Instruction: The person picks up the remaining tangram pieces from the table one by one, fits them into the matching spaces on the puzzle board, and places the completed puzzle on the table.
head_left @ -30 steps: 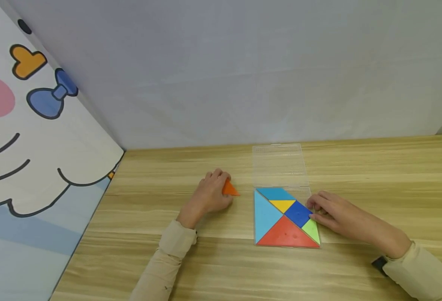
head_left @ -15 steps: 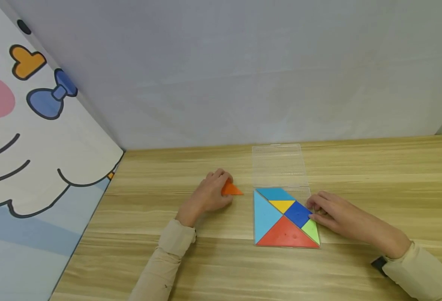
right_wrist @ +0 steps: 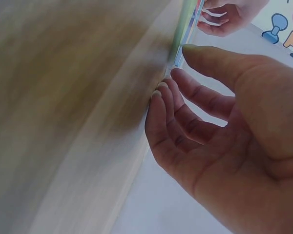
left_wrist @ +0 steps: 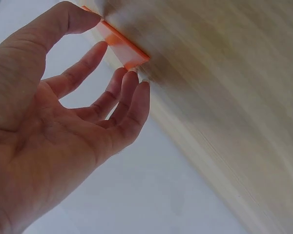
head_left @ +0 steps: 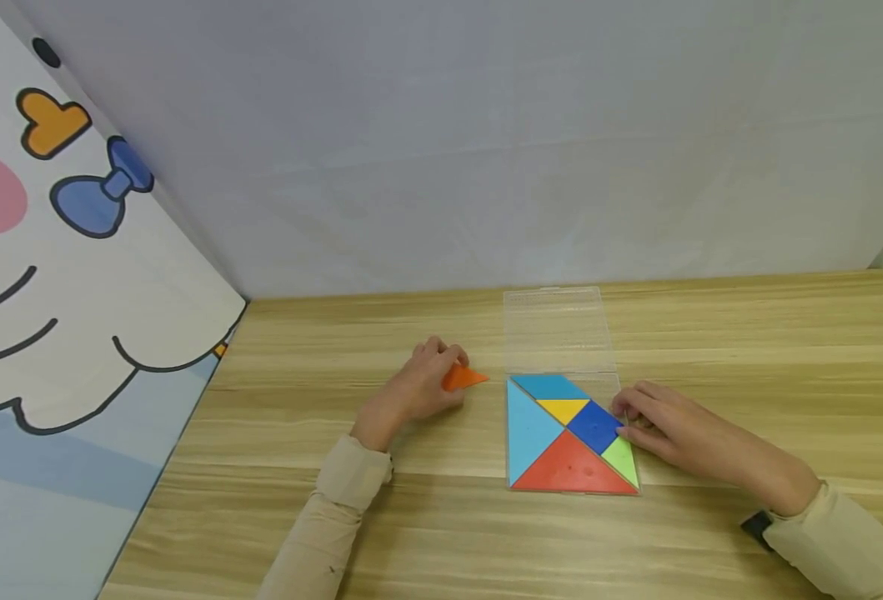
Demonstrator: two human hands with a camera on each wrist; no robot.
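Note:
My left hand point(head_left: 422, 385) pinches an orange tangram triangle point(head_left: 462, 378) between thumb and fingers, left of the clear tangram case. In the left wrist view, the orange triangle point(left_wrist: 122, 48) stands tilted on edge close over the wood. The case's base point(head_left: 604, 387) holds a light blue triangle point(head_left: 531, 433), a red triangle point(head_left: 574, 468), a blue parallelogram point(head_left: 549, 387), a yellow triangle point(head_left: 564, 409), a dark blue square point(head_left: 595, 427) and a green triangle point(head_left: 624, 461). My right hand point(head_left: 659, 419) rests at the case's right edge, fingers loosely bent, thumb tip at the square's corner.
The case's transparent lid point(head_left: 559, 331) lies folded back behind the base. Wood-grain table point(head_left: 441, 542) surrounds everything, with a pale cloth wall point(head_left: 531, 150) behind. A cartoon-printed panel point(head_left: 103, 292) borders the left side.
The orange triangle has turned in my left fingers, its pointed tip swinging right and then slightly away from me. The right hand and the case stay where they were.

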